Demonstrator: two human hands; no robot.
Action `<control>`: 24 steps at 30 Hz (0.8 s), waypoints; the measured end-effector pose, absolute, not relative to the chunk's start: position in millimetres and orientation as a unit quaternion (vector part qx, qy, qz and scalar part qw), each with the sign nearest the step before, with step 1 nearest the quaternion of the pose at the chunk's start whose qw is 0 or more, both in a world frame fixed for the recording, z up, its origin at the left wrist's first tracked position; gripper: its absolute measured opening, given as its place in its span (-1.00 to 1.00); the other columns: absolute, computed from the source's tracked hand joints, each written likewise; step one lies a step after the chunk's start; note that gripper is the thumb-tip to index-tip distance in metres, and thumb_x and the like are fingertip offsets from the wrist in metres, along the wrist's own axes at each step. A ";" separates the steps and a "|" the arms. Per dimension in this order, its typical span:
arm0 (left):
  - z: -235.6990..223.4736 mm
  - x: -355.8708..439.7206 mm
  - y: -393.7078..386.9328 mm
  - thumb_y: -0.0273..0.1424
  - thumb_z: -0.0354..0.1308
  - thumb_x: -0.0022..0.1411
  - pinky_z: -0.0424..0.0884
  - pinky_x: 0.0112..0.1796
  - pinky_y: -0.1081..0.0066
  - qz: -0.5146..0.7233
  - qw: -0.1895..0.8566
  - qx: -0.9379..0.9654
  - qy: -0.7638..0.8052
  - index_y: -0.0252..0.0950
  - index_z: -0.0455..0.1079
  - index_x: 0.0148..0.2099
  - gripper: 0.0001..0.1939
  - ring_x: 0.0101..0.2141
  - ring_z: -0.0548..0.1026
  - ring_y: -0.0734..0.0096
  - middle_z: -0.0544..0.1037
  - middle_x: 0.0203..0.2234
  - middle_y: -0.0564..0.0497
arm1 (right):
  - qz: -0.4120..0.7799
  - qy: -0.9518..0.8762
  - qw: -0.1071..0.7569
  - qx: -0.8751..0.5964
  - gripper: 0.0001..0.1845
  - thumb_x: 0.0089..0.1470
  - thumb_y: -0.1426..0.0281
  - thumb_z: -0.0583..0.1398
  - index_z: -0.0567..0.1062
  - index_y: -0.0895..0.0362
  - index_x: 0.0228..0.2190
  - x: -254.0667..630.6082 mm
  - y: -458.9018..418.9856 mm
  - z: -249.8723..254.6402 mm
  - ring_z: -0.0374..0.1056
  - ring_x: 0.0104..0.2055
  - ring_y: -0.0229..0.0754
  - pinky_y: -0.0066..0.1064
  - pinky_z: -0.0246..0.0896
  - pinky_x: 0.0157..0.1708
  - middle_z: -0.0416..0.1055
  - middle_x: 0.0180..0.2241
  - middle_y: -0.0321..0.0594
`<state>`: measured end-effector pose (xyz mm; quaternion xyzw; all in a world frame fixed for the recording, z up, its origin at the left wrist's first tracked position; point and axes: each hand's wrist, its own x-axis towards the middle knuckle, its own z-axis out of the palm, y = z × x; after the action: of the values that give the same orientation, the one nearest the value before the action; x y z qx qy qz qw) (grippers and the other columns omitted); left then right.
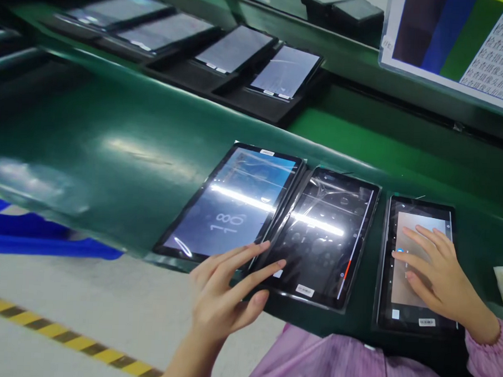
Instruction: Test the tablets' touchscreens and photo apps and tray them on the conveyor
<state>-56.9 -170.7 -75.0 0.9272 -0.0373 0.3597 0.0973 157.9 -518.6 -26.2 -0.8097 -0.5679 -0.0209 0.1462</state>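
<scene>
Three tablets lie side by side on the green work surface in front of me. The left tablet (242, 199) shows a blue screen with large digits. A dark screen fills the middle tablet (316, 236), with a white label and a short red bar. My left hand (226, 293) is open at the lower edge of these two, its index fingertip at the middle tablet's lower left corner. Over the right tablet (408, 228), which shows a pale camera-like picture, my right hand (435, 269) is spread open and hides part of the screen. Whether its fingertips touch the glass I cannot tell.
Several more tablets (288, 70) rest in black trays (234, 93) on the level behind. A printed sheet (453, 47) with colour bars hangs at the upper right. A blue bin (66, 241) stands below the table's left edge, beyond yellow-black floor tape (65, 333).
</scene>
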 end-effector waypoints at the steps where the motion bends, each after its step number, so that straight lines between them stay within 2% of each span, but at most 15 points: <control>1: -74.9 -57.1 -170.8 -0.37 0.03 0.38 0.49 -0.15 0.14 0.360 0.097 0.927 -0.035 -0.08 0.62 0.00 -0.67 -0.08 0.60 0.06 0.61 0.03 -0.12 | -0.015 -0.563 0.141 -0.814 -0.61 0.40 0.40 0.06 0.45 -0.03 0.17 155.9 -518.0 -26.2 -0.02 0.47 0.10 0.17 -0.07 0.38 0.16 0.43 -0.17; 3: -74.4 -58.3 -170.2 -0.37 0.03 0.39 0.49 -0.14 0.15 0.357 0.091 0.929 -0.034 -0.09 0.62 -0.01 -0.67 -0.08 0.60 0.07 0.61 0.03 -0.12 | 0.004 -0.552 0.137 -0.822 -0.63 0.40 0.36 0.06 0.43 -0.01 0.17 150.1 -516.2 -21.7 -0.04 0.48 0.09 0.16 -0.08 0.38 0.14 0.44 -0.18; 8: -73.5 -62.1 -170.2 -0.33 -0.01 0.43 0.48 -0.14 0.15 0.359 0.079 0.930 -0.022 -0.09 0.62 -0.03 -0.66 -0.08 0.58 0.09 0.61 0.03 -0.13 | 0.017 -0.575 0.157 -0.803 -0.60 0.34 0.28 0.12 0.41 0.08 0.16 120.0 -509.1 -3.0 0.00 0.46 -0.01 -0.06 -0.12 0.41 0.19 0.41 -0.15; 13: -74.1 -55.9 -175.6 -0.35 -0.08 0.47 0.37 -0.03 0.02 0.289 0.073 0.954 0.041 -0.08 0.62 0.03 -0.59 0.06 0.52 -0.02 0.54 0.15 -0.17 | -0.004 -0.648 0.156 -0.745 -0.69 0.30 0.30 0.17 0.53 0.04 0.03 94.6 -498.3 -15.1 0.22 0.30 -0.08 -0.20 -0.48 0.49 0.48 0.20 -0.30; 16: -73.1 -45.9 -176.1 -0.32 -0.14 0.51 0.32 0.04 -0.02 0.237 0.072 0.964 0.093 -0.09 0.59 0.13 -0.54 0.18 0.41 -0.09 0.44 0.27 -0.20 | 0.008 -0.657 0.159 -0.737 -0.66 0.27 0.27 0.23 0.54 0.08 0.04 93.4 -495.1 -30.7 0.27 0.26 -0.06 -0.18 -0.58 0.50 0.55 0.10 -0.29; 20: -70.4 -29.6 -173.3 -0.27 -0.19 0.55 0.28 0.13 -0.06 0.197 0.080 0.970 0.117 -0.10 0.53 0.21 -0.52 0.27 0.32 -0.11 0.33 0.35 -0.21 | 0.056 -0.662 0.174 -0.727 -0.71 0.18 0.24 0.35 0.54 0.03 -0.08 101.0 -497.5 -42.6 0.34 0.23 -0.07 -0.19 -0.65 0.51 0.59 -0.04 -0.38; 24: -61.8 -11.1 -166.9 -0.16 -0.16 0.55 0.17 0.24 -0.20 0.148 0.081 0.979 0.111 -0.08 0.47 0.29 -0.51 0.34 0.23 -0.21 0.22 0.42 -0.24 | 0.076 -0.656 0.168 -0.732 -0.75 0.22 0.24 0.32 0.52 0.01 -0.08 118.7 -504.8 -44.3 0.34 0.26 -0.09 -0.13 -0.61 0.52 0.58 -0.03 -0.39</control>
<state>-11.1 -166.9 -61.8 0.9793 0.1114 0.1481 0.0814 118.7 -504.8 -44.3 -0.7317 -0.6562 0.0761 0.1681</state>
